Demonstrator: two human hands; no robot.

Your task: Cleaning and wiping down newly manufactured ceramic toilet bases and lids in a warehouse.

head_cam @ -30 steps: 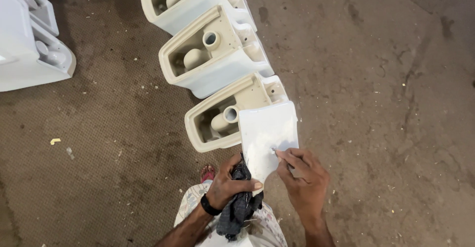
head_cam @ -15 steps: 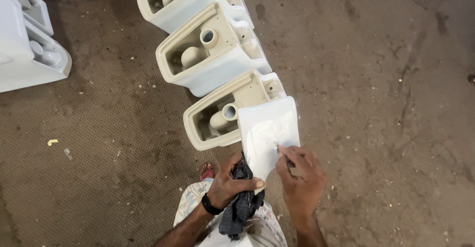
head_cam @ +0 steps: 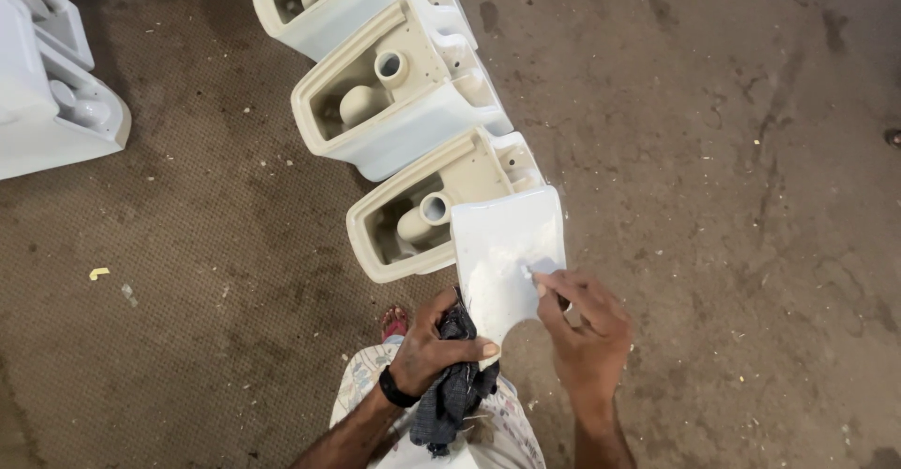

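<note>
I'm watching through one head-worn camera, looking steeply down at the floor [head_cam: 732, 197], sitting close above both hands.

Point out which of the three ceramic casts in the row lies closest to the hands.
The bottom cast in the row, its open underside up. The white piece held by the left hand and right hand overlaps it.

ceramics workshop | unfinished toilet castings [head_cam: 399, 103] in row | gritty concrete floor [head_cam: 713, 150]

Glossy white ceramic piece [head_cam: 507, 253]; dark checked cloth [head_cam: 452, 389]; pale grey-white ceramic bodies [head_cam: 413, 140] with beige unglazed undersides; black wristband [head_cam: 392, 392]; brown, speckled floor [head_cam: 713, 150]; light patterned trousers [head_cam: 507, 431].
</note>
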